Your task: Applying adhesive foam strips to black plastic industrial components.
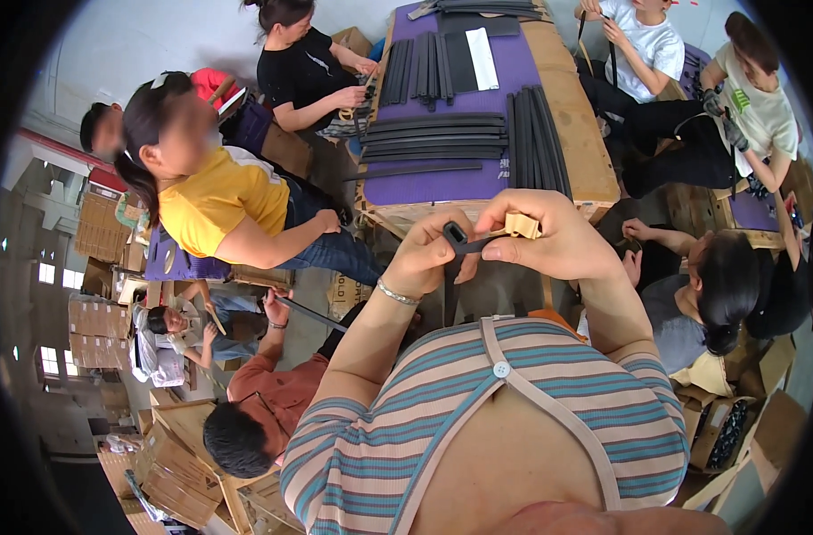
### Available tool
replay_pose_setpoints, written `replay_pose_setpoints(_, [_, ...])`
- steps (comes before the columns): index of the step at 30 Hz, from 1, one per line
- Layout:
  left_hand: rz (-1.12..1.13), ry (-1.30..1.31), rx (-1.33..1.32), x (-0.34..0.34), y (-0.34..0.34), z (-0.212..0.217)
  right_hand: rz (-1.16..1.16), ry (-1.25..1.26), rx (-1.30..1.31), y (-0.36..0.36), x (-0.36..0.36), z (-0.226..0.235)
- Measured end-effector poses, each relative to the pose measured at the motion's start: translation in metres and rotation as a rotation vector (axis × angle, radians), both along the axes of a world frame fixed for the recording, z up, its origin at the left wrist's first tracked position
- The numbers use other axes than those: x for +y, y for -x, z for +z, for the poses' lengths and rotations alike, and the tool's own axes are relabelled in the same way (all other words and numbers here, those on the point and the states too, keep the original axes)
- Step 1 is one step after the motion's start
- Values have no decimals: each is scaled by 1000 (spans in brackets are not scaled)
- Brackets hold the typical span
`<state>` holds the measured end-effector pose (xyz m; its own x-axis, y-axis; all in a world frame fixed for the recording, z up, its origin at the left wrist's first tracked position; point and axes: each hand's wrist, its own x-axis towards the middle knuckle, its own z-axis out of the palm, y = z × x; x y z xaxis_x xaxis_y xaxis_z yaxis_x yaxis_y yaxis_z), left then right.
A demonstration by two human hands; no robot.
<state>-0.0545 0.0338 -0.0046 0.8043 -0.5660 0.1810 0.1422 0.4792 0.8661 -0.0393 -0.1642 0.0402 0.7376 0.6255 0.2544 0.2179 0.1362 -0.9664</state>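
In front of my chest, my left hand pinches a black belt strap close to a small black loop. The strap's lower part hangs down below my fingers. My right hand is closed around a gold-coloured buckle-like piece, its thumb and fingertips meeting at the strap's end. Whether the gold piece is joined to the strap is hidden by the fingers. Just beyond my hands, black straps lie in rows on a purple mat, with another bundle lengthwise at their right.
The wooden table has its near edge just past my hands. A white strip lies farther back. People sit close on both sides, including one in a yellow shirt and one in grey. Cardboard boxes stand lower left.
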Motion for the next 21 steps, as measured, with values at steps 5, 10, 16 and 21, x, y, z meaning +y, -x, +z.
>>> replay_pose_setpoints(5, [33, -23, 110, -1, -6, -1, -81, 113, -152, -9, -1, -1])
replay_pose_setpoints(10, [-97, 81, 36, -1, -17, -3, -94, 115, -170, -16, 2, -6])
replay_pose_setpoints(16, [-10, 30, 21, -1, -23, -5, -126, 64, -155, -24, 4, -4])
replay_pose_setpoints(21, [83, 18, -15, 0, -25, -6, -209, 120, -94, -25, 5, -5])
